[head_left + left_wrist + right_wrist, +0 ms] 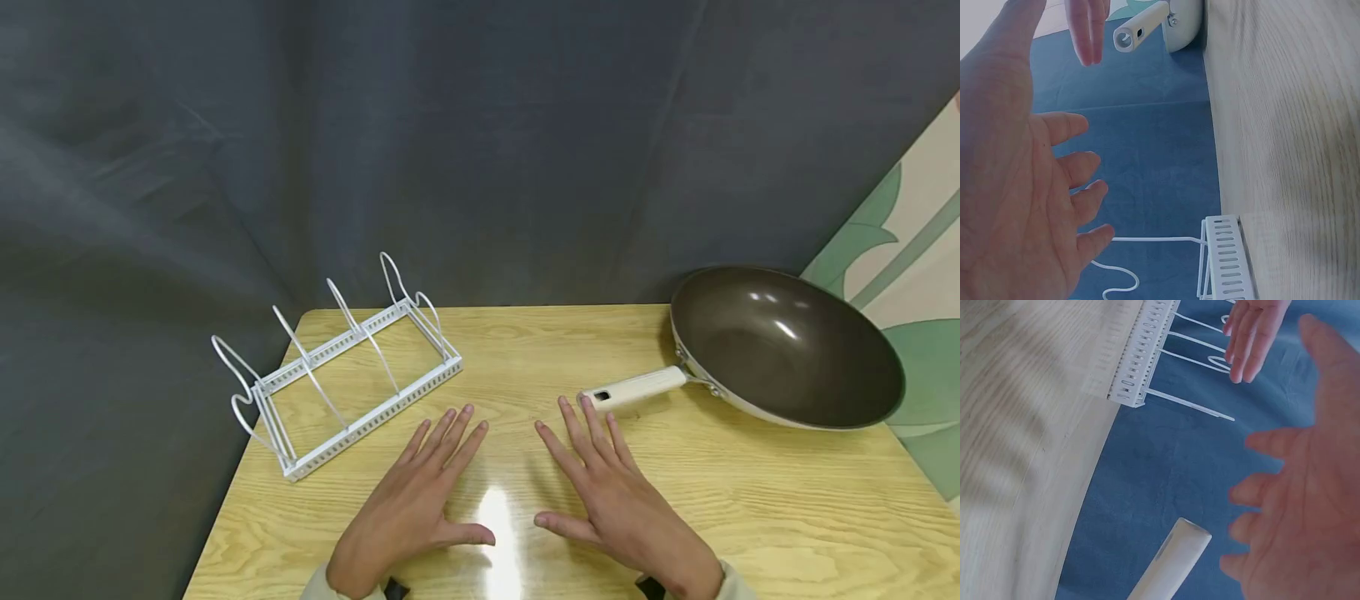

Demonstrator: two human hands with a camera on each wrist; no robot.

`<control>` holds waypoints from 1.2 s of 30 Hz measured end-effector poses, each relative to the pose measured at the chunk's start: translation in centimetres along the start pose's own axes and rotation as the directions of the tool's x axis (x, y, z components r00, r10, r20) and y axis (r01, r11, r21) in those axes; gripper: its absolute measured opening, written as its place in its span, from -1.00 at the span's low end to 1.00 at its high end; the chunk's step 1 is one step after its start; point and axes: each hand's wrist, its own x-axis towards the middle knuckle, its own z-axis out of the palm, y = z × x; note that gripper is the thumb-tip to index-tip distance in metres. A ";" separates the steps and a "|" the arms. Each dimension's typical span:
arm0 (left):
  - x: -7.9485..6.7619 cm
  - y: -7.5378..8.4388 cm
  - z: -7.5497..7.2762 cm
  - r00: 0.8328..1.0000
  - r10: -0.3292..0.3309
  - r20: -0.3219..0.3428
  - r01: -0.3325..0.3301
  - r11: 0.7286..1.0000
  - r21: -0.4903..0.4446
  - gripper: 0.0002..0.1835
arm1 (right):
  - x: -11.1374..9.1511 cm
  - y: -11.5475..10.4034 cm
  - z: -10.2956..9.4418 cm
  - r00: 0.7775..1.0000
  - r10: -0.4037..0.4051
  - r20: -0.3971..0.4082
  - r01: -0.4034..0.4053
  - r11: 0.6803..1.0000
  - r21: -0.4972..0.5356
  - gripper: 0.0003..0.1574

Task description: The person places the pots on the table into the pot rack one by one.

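Both hands hover over the wooden table with fingers spread, palms down, and hold nothing. In the head view the left hand (420, 500) is just in front of a white wire rack (375, 421) with slotted rails and several upright loops. My right hand (611, 500) lies near the cream handle (637, 388) of a dark-coated wok (780, 350); its fingertips overlap the handle's end in that view. The right wrist view shows the handle (1172, 562) apart from the fingers. In the left wrist view, the rack's slotted rail (1230, 259) appears beyond the left fingers.
A dark cloth (487, 150) hangs behind the table (525, 350) and down its left side. To the right, a leaf-patterned surface (922, 375) borders the table by the wok. The wok stands at the back right, the rack at the back left.
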 end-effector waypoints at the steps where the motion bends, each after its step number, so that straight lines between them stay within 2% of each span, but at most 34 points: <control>1: 0.0 0.0 0.0 1.000 0.003 -0.002 -0.003 1.000 0.002 0.19 | -0.1 0.0 0.0 1.000 0.006 -0.001 -0.006 1.000 -0.002 0.14; 9: 0.3 0.0 0.2 1.000 -0.007 0.016 0.007 1.000 -0.020 0.23 | -0.7 0.5 -0.6 0.995 0.095 0.021 -0.096 0.995 0.019 0.16; 15: 0.5 -0.1 0.5 1.000 -0.004 0.028 0.005 0.999 -0.034 0.21 | -1.5 0.9 -1.1 0.985 0.171 0.005 -0.171 0.982 0.082 0.22; 18: 0.6 -0.2 0.7 0.999 -0.013 0.037 0.015 0.999 -0.042 0.21 | -2.1 0.9 -1.0 0.972 0.236 0.002 -0.234 0.963 0.136 0.24; 22: 0.8 -0.3 1.0 0.999 -0.034 0.043 0.036 0.998 -0.057 0.21 | -2.9 0.9 -0.6 0.942 0.335 0.014 -0.332 0.925 0.183 0.23; 25: 0.9 -0.3 1.1 0.998 -0.042 0.041 0.044 0.997 -0.060 0.21 | -3.4 0.9 -0.2 0.925 0.379 0.015 -0.374 0.904 0.209 0.22; 29: 0.9 -0.3 1.2 0.999 -0.036 0.030 0.038 0.997 -0.064 0.19 | -3.9 1.1 0.1 0.907 0.421 0.016 -0.410 0.874 0.259 0.20; 36: 1.4 -0.2 1.3 0.999 -0.034 -0.004 0.034 0.998 -0.058 0.14 | -4.3 1.6 0.6 0.881 0.467 0.078 -0.463 0.813 0.355 0.15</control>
